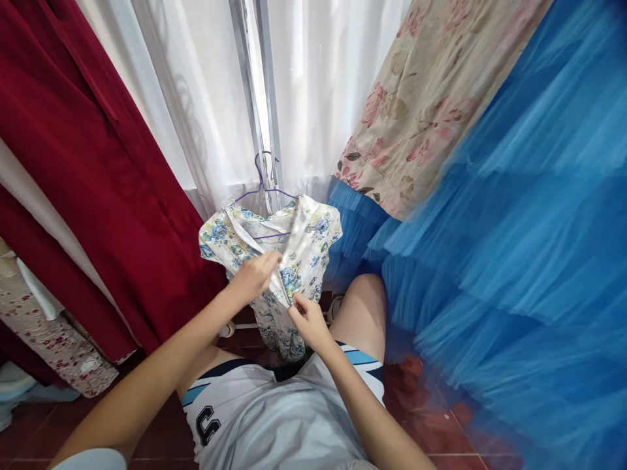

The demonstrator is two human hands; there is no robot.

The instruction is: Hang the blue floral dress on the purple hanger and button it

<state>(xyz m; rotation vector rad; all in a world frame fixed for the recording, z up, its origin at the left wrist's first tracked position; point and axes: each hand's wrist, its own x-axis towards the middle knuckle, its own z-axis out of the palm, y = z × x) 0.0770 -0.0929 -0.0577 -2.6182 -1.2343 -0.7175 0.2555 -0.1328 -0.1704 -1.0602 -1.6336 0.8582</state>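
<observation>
Pinching the front opening of a blue-flowered white dress on a purple hanger, left hand and right hand have fingers clamped on cloth, hemmed between red curtain and blue tulle.

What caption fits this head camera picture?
Both hands pinch the front of a floral dress on a purple hanger.

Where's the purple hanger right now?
In the head view, the purple hanger sits centre frame inside the floral garment, its hook up against the white curtain, just above both hands.
</observation>
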